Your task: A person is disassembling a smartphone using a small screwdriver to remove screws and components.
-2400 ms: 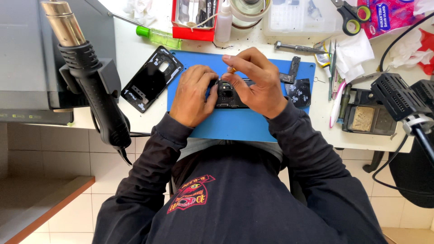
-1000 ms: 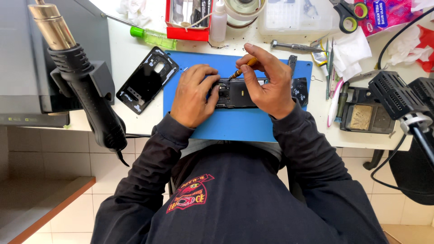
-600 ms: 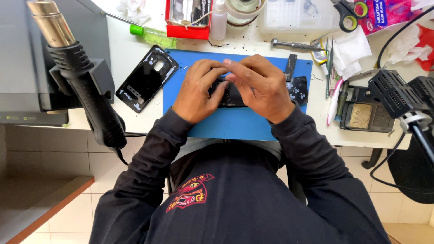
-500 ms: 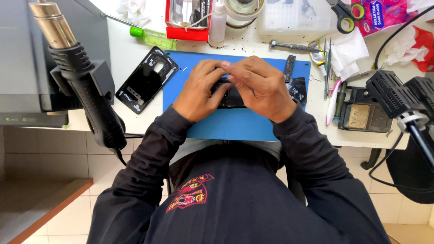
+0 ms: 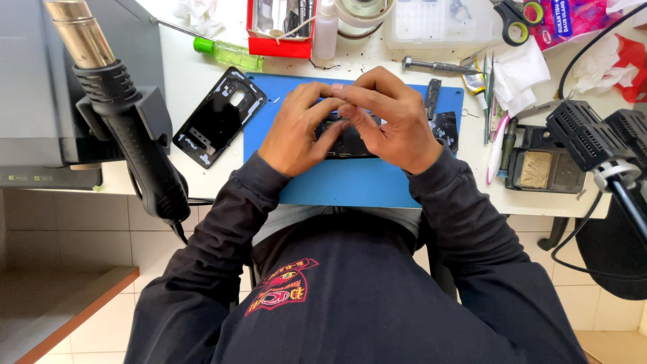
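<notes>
A red open cardboard box point(image 5: 280, 27) holds small dark tools. The dark, opened flat phone body point(image 5: 347, 138) lies on the blue rectangular mat point(image 5: 350, 182); left hand point(image 5: 296, 131) and right hand point(image 5: 394, 125) fingers pinch it.

Blue mat point(image 5: 350, 185), black phone back cover point(image 5: 219, 116) (glossy), red box point(image 5: 280, 46) — green-handled screwdriver point(image 5: 226, 52).

both hands, left hand point(image 5: 296, 131) and right hand point(image 5: 391, 121), bent over dark phone body point(image 5: 347, 138) on blue mat point(image 5: 350, 182), fingertips meeting above it; black back cover point(image 5: 219, 116) lies left of mat.
</notes>
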